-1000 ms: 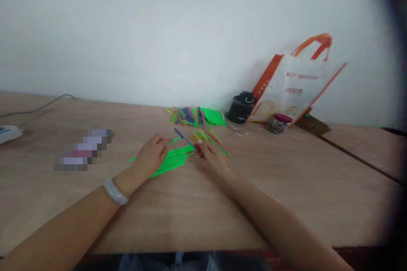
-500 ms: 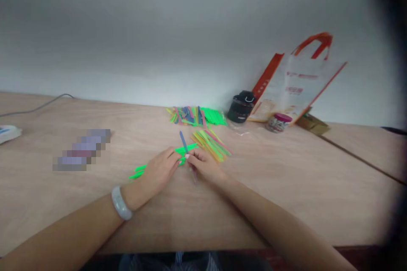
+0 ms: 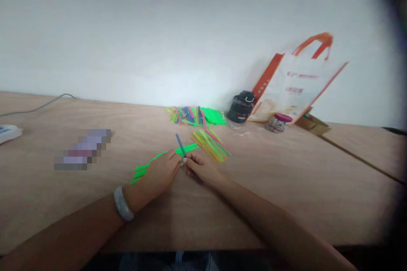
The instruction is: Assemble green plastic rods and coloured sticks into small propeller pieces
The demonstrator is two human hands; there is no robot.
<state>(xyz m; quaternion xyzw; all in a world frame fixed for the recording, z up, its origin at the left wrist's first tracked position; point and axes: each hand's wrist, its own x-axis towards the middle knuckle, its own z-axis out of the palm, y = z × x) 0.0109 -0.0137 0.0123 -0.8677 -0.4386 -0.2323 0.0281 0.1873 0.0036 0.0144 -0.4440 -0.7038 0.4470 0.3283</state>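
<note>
My right hand (image 3: 205, 168) is closed, with thumb and finger pinching the lower end of a thin blue craft stick (image 3: 179, 143) that tilts up to the left. Right beside it, my left hand (image 3: 163, 171) curves over a row of bright green craft sticks (image 3: 187, 148), its fingers bent and pressed together on them. More green ends (image 3: 140, 173) stick out left of that hand. Both sets of fingertips nearly meet; what the left ones grip underneath is partly hidden. Just behind the right hand lies a loose pile of yellow, green and pink sticks (image 3: 211, 146).
Against the wall lie bagged multicoloured sticks (image 3: 187, 115) and green sticks (image 3: 214, 116). A black flask (image 3: 241, 108), a jar with a pink lid (image 3: 279, 123), a white and orange bag (image 3: 295, 87) and a cardboard box (image 3: 313, 126) stand rightward. A blurred-out flat object (image 3: 84, 148) lies left.
The blue stick and the fingers of my right hand have shifted slightly left and down. More of the green sticks shows at the left hand. The picture has brightened at the wall.
</note>
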